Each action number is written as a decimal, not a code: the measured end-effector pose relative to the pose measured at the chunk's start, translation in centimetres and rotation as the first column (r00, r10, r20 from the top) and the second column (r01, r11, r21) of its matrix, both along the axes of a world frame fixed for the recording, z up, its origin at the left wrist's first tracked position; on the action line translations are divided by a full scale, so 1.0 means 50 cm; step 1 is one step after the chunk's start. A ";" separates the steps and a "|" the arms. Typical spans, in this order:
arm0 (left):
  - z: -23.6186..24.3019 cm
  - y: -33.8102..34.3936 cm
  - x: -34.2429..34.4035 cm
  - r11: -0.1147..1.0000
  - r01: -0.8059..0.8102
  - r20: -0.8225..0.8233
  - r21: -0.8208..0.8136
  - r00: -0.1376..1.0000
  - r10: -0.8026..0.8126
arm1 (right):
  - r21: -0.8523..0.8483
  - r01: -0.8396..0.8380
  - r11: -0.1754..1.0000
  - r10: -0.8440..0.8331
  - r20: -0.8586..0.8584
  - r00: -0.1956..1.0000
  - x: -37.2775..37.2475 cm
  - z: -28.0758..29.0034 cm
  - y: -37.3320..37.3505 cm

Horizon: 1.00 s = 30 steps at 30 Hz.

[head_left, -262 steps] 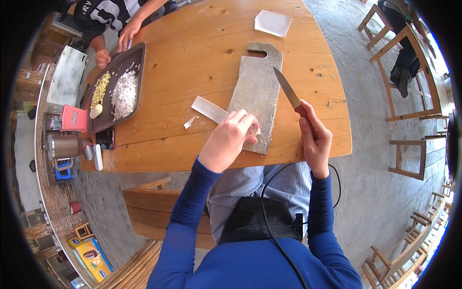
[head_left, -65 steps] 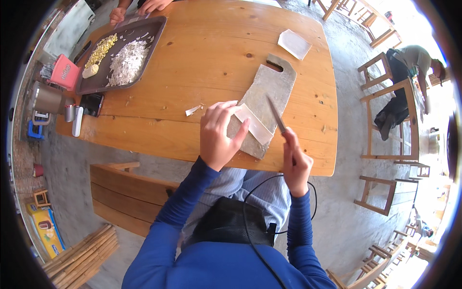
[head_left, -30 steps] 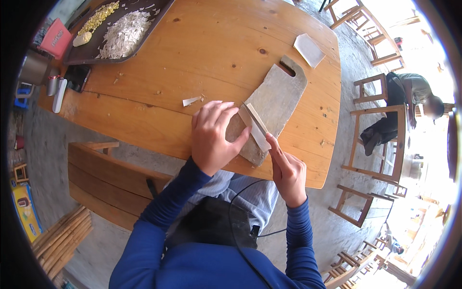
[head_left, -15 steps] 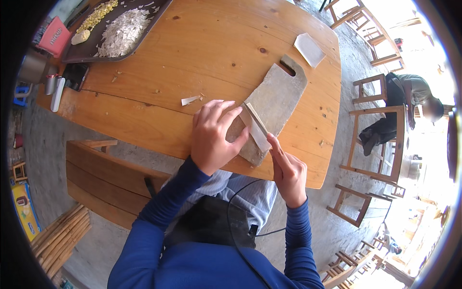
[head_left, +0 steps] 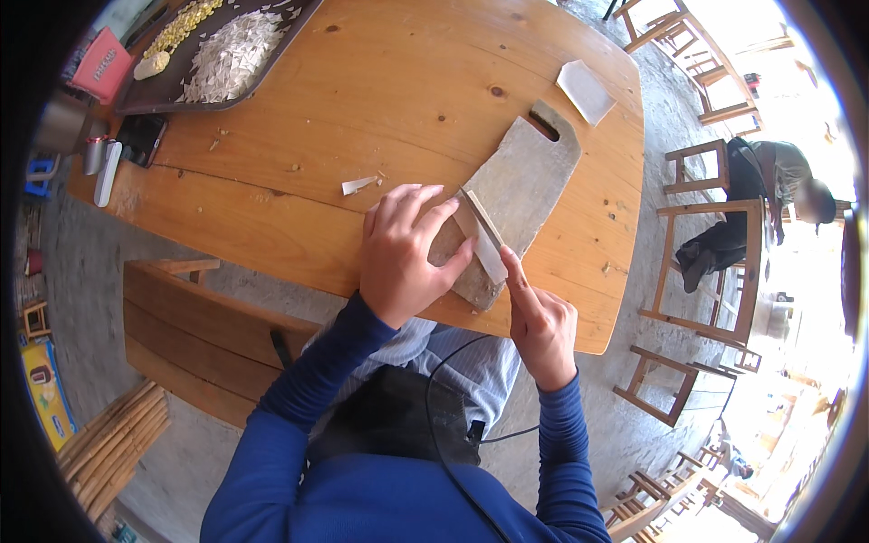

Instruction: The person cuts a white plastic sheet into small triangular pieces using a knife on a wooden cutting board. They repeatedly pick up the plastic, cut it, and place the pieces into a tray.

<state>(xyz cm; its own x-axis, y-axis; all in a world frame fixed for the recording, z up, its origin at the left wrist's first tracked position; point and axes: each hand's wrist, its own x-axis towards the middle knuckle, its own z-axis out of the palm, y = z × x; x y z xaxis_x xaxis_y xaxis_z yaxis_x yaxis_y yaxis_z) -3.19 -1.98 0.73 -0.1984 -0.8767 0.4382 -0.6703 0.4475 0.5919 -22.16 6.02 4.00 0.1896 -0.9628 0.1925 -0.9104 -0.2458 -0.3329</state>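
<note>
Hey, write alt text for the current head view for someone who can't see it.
A person's right hand holds a knife along a pale flat strip on a grey cutting board, with the left hand at the strip's left side. At the upper left of the wooden table sits a dark tray of white slivers and yellow bits.

Board's (head_left: 525, 167) on the tabletop (head_left: 317, 118), strip (head_left: 482, 246) over its near half, knife (head_left: 484, 218) on there too, right along the strip. Left hand's (head_left: 405, 252) at the board's left edge, right hand (head_left: 543, 330) by its near right side. Scrap's (head_left: 358, 185) left of the board, phone (head_left: 143, 138) and tray (head_left: 161, 94) way further left. Sheet's (head_left: 586, 92) just beyond its far end, on the right.
</note>
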 end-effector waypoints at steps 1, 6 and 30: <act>-0.001 0.001 0.000 1.000 0.001 0.000 0.000 1.000 -0.001 | 0.005 -0.003 1.000 0.003 -0.014 1.000 0.001 0.003 0.001; 0.000 -0.001 -0.002 1.000 -0.005 -0.003 -0.004 1.000 0.005 | 0.087 -0.022 0.996 0.025 -0.035 0.999 -0.003 0.024 -0.012; -0.001 0.000 -0.003 1.000 -0.016 0.001 0.003 1.000 0.016 | 0.099 0.009 0.995 0.001 -0.104 0.995 -0.031 0.041 0.039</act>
<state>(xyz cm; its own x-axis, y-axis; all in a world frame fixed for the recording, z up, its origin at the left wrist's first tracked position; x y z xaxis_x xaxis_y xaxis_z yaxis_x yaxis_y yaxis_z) -3.36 -1.98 0.69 -0.1849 -0.8809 0.4357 -0.6779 0.4353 0.5925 -23.68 7.98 6.06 0.1995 -0.9770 0.0753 -0.9421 -0.2124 -0.2595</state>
